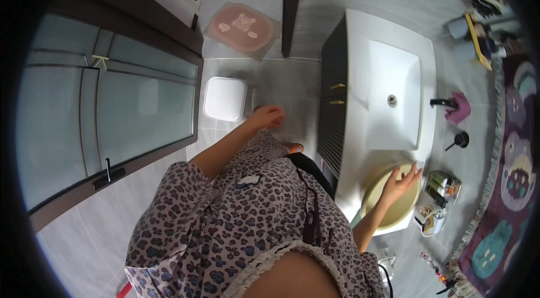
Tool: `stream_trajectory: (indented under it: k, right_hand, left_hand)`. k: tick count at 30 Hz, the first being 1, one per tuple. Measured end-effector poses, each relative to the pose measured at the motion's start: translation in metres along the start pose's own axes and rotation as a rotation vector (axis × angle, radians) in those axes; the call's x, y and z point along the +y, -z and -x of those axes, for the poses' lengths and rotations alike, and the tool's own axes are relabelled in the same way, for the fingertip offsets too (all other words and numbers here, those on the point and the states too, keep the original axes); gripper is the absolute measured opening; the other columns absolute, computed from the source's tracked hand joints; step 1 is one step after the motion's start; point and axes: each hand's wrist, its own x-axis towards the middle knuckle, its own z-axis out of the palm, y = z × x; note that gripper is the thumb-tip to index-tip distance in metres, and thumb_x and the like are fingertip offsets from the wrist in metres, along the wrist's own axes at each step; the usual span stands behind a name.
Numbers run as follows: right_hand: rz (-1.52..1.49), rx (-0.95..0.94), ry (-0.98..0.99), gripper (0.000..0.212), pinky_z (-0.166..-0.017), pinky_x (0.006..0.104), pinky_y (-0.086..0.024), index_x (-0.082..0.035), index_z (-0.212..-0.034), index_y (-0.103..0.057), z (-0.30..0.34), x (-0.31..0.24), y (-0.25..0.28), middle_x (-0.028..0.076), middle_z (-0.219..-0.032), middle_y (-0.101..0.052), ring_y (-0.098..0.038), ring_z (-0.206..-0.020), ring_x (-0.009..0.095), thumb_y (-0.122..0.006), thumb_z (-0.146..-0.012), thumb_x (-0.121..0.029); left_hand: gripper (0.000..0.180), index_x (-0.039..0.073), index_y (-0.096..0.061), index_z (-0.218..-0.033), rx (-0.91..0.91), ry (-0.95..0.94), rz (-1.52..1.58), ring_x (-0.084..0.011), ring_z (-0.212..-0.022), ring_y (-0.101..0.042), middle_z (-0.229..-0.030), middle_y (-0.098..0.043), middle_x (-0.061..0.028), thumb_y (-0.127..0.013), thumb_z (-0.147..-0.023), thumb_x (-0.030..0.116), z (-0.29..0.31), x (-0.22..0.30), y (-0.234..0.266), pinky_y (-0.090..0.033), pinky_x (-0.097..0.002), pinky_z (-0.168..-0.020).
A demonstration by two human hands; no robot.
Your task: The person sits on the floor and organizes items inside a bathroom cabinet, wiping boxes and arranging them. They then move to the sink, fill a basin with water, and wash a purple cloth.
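Note:
My left hand (269, 117) hangs in the air beside my body, above the grey floor tiles. Its fingers are loosely bent, and nothing shows in them. A white square-lidded bin (225, 99) stands on the floor just left of it. Over the pale yellow basin (373, 198) on the counter, my right hand (397, 186) reaches with its fingers spread. A small clear object (420, 166) shows by its fingertips, and I cannot tell whether they touch it. The hand and forearm cover part of the basin.
A white sink (392, 67) is set into the counter (360, 28), beside a black tap (444, 102) with a purple cloth (458, 108). Bottles on a rack (441, 188) line the wall. Glass-panelled doors (143, 101) stand left; a pink bear mat (243, 28) lies ahead.

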Motion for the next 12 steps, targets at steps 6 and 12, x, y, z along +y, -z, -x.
stream_trajectory:
  k: [6, 12]
  right_hand:
    - [-0.091, -0.177, 0.193, 0.056, -0.091, 0.0410, -0.041, -0.011, -0.128, -0.046, -0.020, -0.097, -0.089, 0.019, -0.139, -0.028, -0.040, -0.118, 0.037, -0.063, -0.075, -0.005]
    - [-0.184, -0.479, 0.435, 0.049, -0.100, 0.0445, -0.030, -0.011, -0.125, -0.048, -0.032, -0.199, -0.157, 0.019, -0.139, -0.030, -0.037, -0.119, 0.037, -0.060, -0.078, -0.007]
  left_hand:
    - [0.034, 0.005, -0.055, -0.108, 0.372, 0.019, 0.252, -0.0173, -0.089, -0.061, -0.098, -0.062, -0.0073, -0.055, -0.086, 0.031, 0.034, -0.012, 0.119, -0.048, -0.0296, -0.076]
    - [0.031, 0.004, -0.055, -0.110, 0.603, -0.051, 0.436, -0.0205, -0.089, -0.062, -0.101, -0.063, -0.0107, -0.053, -0.087, 0.026, 0.047, -0.048, 0.190, -0.049, -0.0307, -0.079]
